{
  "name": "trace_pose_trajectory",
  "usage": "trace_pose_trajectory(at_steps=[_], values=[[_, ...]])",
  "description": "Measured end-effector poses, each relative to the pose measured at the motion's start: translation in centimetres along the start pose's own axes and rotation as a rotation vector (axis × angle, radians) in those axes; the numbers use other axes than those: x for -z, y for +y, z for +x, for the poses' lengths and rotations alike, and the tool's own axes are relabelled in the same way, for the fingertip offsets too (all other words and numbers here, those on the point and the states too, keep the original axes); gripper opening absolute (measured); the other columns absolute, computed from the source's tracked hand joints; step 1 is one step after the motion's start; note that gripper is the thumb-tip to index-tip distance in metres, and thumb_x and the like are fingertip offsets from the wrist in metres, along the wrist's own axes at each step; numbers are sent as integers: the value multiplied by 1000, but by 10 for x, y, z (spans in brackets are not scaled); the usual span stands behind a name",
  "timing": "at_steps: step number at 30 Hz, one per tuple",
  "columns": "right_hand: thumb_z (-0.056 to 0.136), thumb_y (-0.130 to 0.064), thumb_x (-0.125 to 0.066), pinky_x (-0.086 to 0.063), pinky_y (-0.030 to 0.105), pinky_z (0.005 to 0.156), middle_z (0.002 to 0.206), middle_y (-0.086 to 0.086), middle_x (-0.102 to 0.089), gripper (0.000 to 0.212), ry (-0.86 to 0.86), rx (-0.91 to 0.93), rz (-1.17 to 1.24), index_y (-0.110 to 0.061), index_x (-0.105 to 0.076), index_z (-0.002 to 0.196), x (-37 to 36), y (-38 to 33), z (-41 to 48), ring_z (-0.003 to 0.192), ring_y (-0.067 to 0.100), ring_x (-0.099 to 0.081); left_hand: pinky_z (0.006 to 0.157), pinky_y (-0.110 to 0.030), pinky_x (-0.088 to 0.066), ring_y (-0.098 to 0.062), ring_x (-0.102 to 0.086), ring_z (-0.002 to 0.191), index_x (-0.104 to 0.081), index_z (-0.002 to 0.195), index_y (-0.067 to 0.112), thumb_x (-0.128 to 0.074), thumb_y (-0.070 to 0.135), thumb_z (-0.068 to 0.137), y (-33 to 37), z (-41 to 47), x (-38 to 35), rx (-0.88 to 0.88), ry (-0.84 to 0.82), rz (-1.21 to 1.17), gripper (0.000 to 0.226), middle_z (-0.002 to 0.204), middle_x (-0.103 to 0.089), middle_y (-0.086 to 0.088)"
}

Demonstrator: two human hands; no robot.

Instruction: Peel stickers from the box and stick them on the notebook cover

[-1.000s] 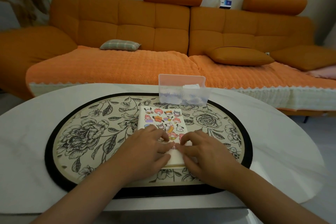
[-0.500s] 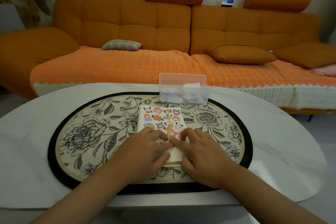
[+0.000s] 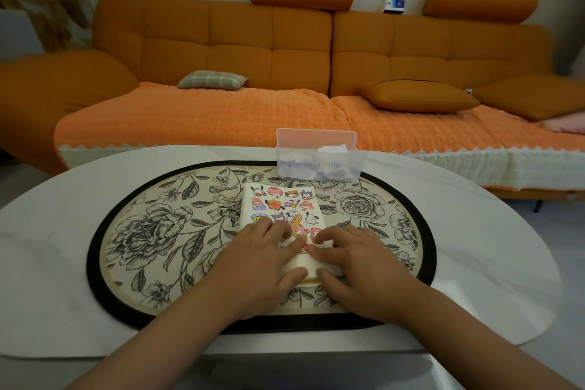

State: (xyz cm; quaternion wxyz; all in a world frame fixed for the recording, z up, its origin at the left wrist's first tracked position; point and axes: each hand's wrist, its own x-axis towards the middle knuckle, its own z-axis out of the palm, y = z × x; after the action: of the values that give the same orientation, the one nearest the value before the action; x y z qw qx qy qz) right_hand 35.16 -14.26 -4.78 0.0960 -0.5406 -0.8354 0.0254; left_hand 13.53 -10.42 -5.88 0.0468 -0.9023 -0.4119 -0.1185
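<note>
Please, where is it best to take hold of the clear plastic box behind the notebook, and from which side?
Probably the two short end walls, reached from the near side. The box is long and low, its lid stands upright along the far edge, and the notebook lies close before its front wall; only the ends are free.

Both hands flat on the notebook [image 3: 281, 215] cover
My left hand [image 3: 261, 266] and right hand [image 3: 359, 264] press its near half; stickers [image 3: 273, 203] fill the far half; clear box [image 3: 318, 157] sits just behind it, on the floral mat [image 3: 152, 231]
</note>
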Motion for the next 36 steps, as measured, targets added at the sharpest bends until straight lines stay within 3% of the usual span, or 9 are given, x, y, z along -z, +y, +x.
trace_pose_trajectory(at_steps=[7, 11, 14, 17, 21, 23, 26, 32, 36], values=[[89, -58, -31, -35, 29, 93, 121, -22, -56, 53, 16, -34, 55, -42, -67, 125, 6, 4, 12, 106, 3, -47, 89, -33, -51, -11, -48, 121, -63, 131, 34, -25, 66, 89, -11, -3, 11, -52, -2, -80, 65, 131, -55, 16], [92, -52, -47, -41, 23, 85, 107, -22, -63, 35, 57, -45, 113, -40, -75, 108, 11, 6, 25, 95, -2, -53, 73, -34, -59, -10, -62, 106, -76, 108, 33, -42, 60, 91, -20, -5, 6, -100, 56, -121, 47, 116, -68, 15], [94, -45, -56, -41, 19, 73, 100, -21, -64, 23, 62, -75, 134, -38, -75, 105, 13, 5, 37, 81, -3, -52, 75, -30, -57, -2, -62, 102, -79, 98, 36, -42, 58, 91, -23, -3, 12, -96, 73, -205, 43, 110, -72, 17], [96, -43, -57, -43, 22, 71, 102, -19, -65, 24, 67, -133, 139, -38, -70, 115, 14, 1, 53, 80, -3, -52, 81, -30, -55, 2, -57, 102, -77, 101, 33, -42, 57, 90, -27, 1, 14, -37, 93, -316, 44, 106, -71, 19], [97, -48, -54, -49, 30, 83, 116, -14, -62, 38, 55, -173, 79, -36, -60, 132, 13, -2, 74, 103, 9, -58, 84, -31, -52, -3, -54, 101, -74, 112, 30, -45, 50, 89, -39, 11, 10, 65, 205, -360, 41, 103, -70, 17], [96, -53, -53, -48, 30, 84, 122, -9, -58, 44, 14, -192, 32, -35, -58, 136, 9, -3, 82, 110, 14, -57, 97, -34, -45, -6, -50, 110, -70, 119, 32, -44, 50, 89, -47, 17, 11, 123, 178, -311, 44, 113, -67, 17], [94, -56, -55, -47, 31, 85, 127, -7, -54, 44, -26, -214, -6, -36, -61, 133, 7, -2, 91, 114, 16, -56, 113, -35, -24, -8, -36, 131, -57, 136, 36, -41, 56, 88, -57, 22, 13, 193, 31, -223, 55, 137, -52, 19], [86, -49, -72, -55, 36, 80, 110, -12, -58, 28, -45, -276, 190, -35, -72, 109, 14, 0, 93, 84, 9, -61, 117, -35, -17, -11, -23, 138, -45, 146, 36, -48, 55, 96, -56, 30, 16, 218, -97, -144, 53, 146, -39, 17], [80, -36, -82, -51, 23, 61, 94, -9, -68, 17, -34, -333, 464, -31, -69, 90, 14, 3, 90, 63, 4, -62, 114, -36, -22, -13, -35, 131, -54, 137, 38, -52, 52, 95, -49, 38, 16, 239, -32, -218, 45, 136, -52, 16]])
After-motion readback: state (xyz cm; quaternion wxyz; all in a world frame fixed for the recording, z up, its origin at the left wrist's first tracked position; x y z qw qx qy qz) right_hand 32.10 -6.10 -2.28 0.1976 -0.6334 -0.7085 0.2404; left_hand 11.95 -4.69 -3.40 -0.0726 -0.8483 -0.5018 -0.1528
